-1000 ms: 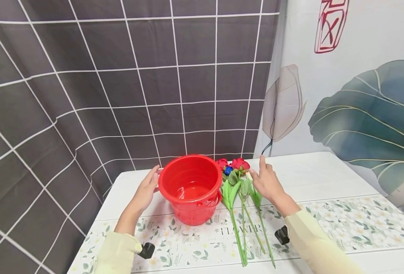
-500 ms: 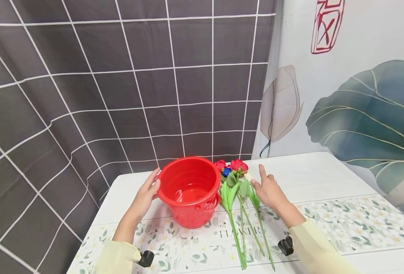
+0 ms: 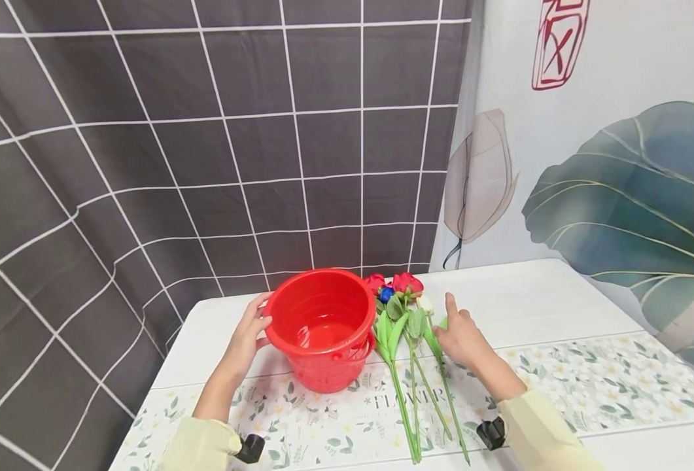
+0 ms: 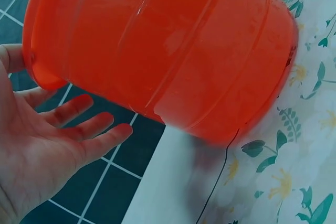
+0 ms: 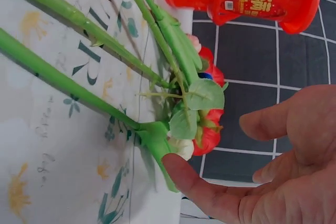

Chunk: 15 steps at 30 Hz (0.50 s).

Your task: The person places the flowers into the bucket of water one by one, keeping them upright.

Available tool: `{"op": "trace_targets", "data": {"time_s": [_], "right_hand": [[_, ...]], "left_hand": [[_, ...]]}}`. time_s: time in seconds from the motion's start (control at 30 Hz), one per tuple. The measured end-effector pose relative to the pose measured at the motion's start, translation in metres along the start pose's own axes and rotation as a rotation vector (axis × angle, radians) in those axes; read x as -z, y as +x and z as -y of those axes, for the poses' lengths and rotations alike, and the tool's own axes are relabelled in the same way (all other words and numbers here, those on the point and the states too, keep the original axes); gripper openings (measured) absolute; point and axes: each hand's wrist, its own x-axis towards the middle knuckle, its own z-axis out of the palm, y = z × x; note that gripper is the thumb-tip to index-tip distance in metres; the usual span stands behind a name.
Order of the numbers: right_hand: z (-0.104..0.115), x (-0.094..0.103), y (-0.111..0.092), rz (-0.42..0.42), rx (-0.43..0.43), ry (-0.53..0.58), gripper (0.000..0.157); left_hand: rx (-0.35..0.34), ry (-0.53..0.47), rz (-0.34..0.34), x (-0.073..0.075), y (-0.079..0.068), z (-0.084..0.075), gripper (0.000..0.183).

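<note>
In the head view a red bucket [image 3: 326, 360] stands on the table, slightly left of the middle. My left hand [image 3: 245, 340] holds its left rim, thumb at the lip. In the left wrist view the thumb and forefinger meet the rim [image 4: 32, 59], and the other fingers [image 4: 107, 142] spread loosely below it. Right of the bucket lie artificial flowers: red blooms [image 3: 407, 283], a blue one [image 3: 386, 294] and a white one [image 5: 181, 148]. My right hand [image 3: 464, 337] is beside them, forefinger extended, its fingertip near the white bloom and a green leaf [image 5: 160, 153].
Several green stems [image 3: 402, 405] reach toward the front of the table. A floral cloth strip [image 3: 617, 379] lettered FLOWER crosses the white tabletop [image 3: 517, 297]. Behind hang a dark grid-patterned curtain [image 3: 329, 144] and a pale leaf-print curtain [image 3: 629, 190].
My left hand has come in against the bucket's rim, its thumb now at the lip. My right hand has dropped lower beside the flowers. The whole view has shifted slightly.
</note>
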Motion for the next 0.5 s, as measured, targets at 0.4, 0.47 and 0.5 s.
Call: {"op": "trace_targets", "data": {"time_s": [0.4,0.47,0.5], "right_hand": [[-0.0089,-0.0066,-0.0088,0.042,-0.025,0.023,0.082],[-0.0072,-0.0061,-0.0093,0.043,-0.016,0.029,0.083],[-0.0061,-0.0058,-0.0095,0.042,-0.012,0.031,0.084]], "left_hand": [[-0.015,-0.105,0.007,-0.0023,0.0003,0.0028,0.053],[-0.02,-0.109,0.003,-0.0028,0.0007,0.0031,0.054],[-0.025,-0.112,0.001,-0.0029,0.0011,0.0034,0.054]]}}
